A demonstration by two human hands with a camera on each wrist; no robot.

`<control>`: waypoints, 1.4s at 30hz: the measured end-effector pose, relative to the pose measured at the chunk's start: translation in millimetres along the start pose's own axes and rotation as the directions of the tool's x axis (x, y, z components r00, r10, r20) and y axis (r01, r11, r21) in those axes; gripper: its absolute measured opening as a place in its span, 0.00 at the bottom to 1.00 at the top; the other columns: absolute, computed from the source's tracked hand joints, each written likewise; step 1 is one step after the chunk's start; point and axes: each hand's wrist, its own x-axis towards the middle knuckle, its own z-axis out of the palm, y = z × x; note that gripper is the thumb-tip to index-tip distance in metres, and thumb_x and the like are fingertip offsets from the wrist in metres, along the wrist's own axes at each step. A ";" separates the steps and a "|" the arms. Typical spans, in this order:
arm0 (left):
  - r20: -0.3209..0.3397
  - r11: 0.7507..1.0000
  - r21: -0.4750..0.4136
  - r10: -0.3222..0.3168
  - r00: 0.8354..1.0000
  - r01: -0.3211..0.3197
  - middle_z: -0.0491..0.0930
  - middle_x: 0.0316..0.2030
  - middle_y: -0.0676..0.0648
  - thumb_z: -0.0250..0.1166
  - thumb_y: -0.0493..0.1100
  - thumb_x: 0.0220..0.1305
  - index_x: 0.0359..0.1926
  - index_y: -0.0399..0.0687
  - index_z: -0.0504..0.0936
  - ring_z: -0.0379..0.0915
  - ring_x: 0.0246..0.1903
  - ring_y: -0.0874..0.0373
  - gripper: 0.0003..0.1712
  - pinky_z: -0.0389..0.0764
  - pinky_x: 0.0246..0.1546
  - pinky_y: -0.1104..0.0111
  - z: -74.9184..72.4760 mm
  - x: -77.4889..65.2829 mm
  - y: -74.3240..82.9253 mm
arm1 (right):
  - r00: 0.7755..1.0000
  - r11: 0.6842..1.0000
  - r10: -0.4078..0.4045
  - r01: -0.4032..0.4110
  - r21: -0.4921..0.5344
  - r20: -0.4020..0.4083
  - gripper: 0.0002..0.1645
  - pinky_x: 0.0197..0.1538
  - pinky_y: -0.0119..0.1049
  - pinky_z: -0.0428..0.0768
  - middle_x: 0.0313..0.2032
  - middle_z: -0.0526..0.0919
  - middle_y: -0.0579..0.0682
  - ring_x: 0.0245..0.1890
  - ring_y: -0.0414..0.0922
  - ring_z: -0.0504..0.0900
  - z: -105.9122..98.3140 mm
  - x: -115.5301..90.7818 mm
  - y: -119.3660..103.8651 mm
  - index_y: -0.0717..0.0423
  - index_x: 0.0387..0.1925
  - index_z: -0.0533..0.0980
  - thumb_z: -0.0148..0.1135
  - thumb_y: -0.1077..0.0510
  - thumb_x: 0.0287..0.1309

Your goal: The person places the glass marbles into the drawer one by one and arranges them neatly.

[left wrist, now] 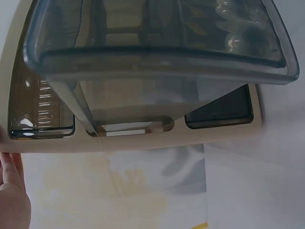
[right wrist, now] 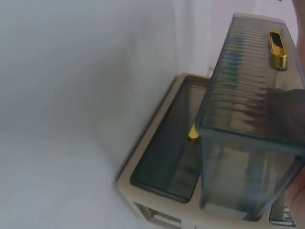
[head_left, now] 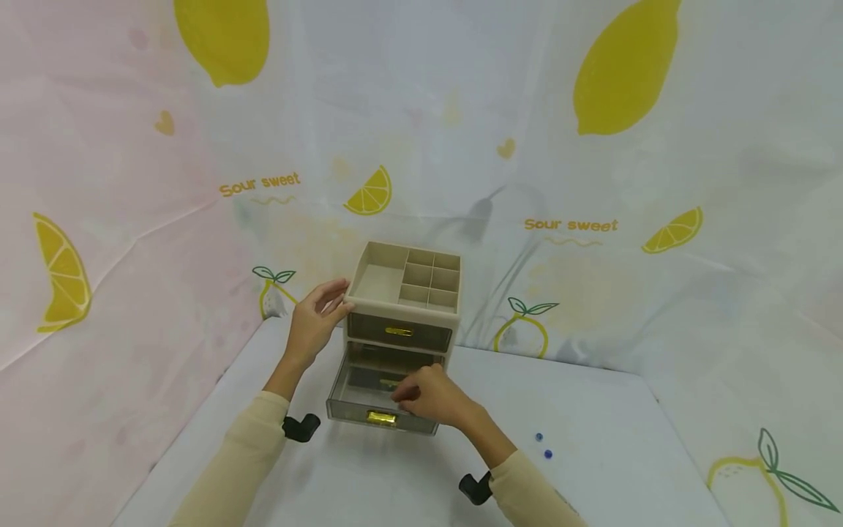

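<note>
A cream desktop organizer (head_left: 403, 307) with smoky clear drawers stands on the white table. Its middle drawer (head_left: 415, 423) is pulled out, its gold handle (right wrist: 277, 50) facing front. My left hand (head_left: 312, 326) rests against the upper left corner of the organizer, fingers along the side and thumb at the front edge. Over the front of the pulled-out drawer is my right hand (head_left: 431, 395), fingers bent down toward its inside. Whether the right fingertips pinch something small I cannot tell. The top drawer (head_left: 428, 335) is pushed in.
Two small blue beads (head_left: 543, 446) lie on the table (head_left: 593, 410) to the right. The organizer's top has a large compartment and several small ones. Behind it hangs a lemon-print cloth (head_left: 421, 110). Blue and green patches show through the drawer in the right wrist view.
</note>
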 end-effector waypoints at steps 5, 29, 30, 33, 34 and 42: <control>-0.005 1.000 -0.009 0.005 1.000 -0.005 0.72 0.61 0.35 0.67 0.33 0.62 0.63 0.31 0.71 0.66 0.64 0.44 0.29 0.71 0.63 0.70 -1.1 4.3 -19.0 | 0.989 0.995 -0.083 0.089 0.049 -0.119 0.07 0.36 0.22 0.85 0.35 0.88 0.46 0.33 0.31 0.84 -8.1 -15.4 8.5 0.58 0.38 0.86 0.67 0.64 0.58; -0.020 0.999 0.005 0.038 0.999 -0.038 0.73 0.60 0.37 0.68 0.37 0.62 0.62 0.32 0.72 0.68 0.63 0.47 0.29 0.73 0.61 0.75 -3.3 3.7 -27.8 | 0.862 0.978 0.206 -0.166 0.125 -0.464 0.07 0.39 0.27 0.87 0.36 0.87 0.53 0.36 0.43 0.87 -71.2 -113.5 71.8 0.56 0.35 0.86 0.71 0.67 0.53; -0.023 0.999 0.006 0.038 0.999 -0.037 0.73 0.60 0.37 0.68 0.37 0.62 0.62 0.33 0.72 0.68 0.63 0.47 0.29 0.73 0.61 0.75 -3.6 3.5 -28.2 | 0.857 0.977 0.214 -0.181 0.114 -0.469 0.07 0.39 0.27 0.87 0.36 0.88 0.53 0.36 0.42 0.87 -72.0 -116.9 74.3 0.56 0.35 0.86 0.71 0.66 0.53; -0.024 0.999 0.007 0.036 0.999 -0.036 0.74 0.60 0.37 0.68 0.37 0.62 0.62 0.33 0.72 0.68 0.62 0.47 0.29 0.73 0.60 0.75 -3.6 3.0 -28.0 | 0.843 0.974 0.225 -0.213 0.080 -0.489 0.07 0.39 0.27 0.87 0.35 0.88 0.49 0.35 0.41 0.86 -73.8 -126.2 82.3 0.56 0.35 0.86 0.71 0.66 0.53; -0.024 0.999 0.008 0.036 0.999 -0.036 0.74 0.60 0.37 0.68 0.37 0.62 0.62 0.33 0.72 0.68 0.62 0.47 0.29 0.73 0.60 0.75 -3.4 2.8 -27.8 | 0.838 0.972 0.228 -0.222 0.072 -0.495 0.07 0.39 0.27 0.87 0.34 0.88 0.48 0.35 0.41 0.86 -74.1 -129.0 85.3 0.55 0.35 0.86 0.71 0.66 0.53; -0.020 1.000 0.004 0.027 0.999 -0.027 0.73 0.60 0.38 0.68 0.37 0.62 0.63 0.34 0.72 0.68 0.63 0.47 0.29 0.73 0.60 0.75 -1.6 3.6 -27.8 | 0.790 0.942 0.285 -0.334 0.009 -0.543 0.06 0.35 0.28 0.87 0.31 0.88 0.45 0.33 0.41 0.86 -70.8 -151.5 111.0 0.56 0.34 0.86 0.72 0.65 0.51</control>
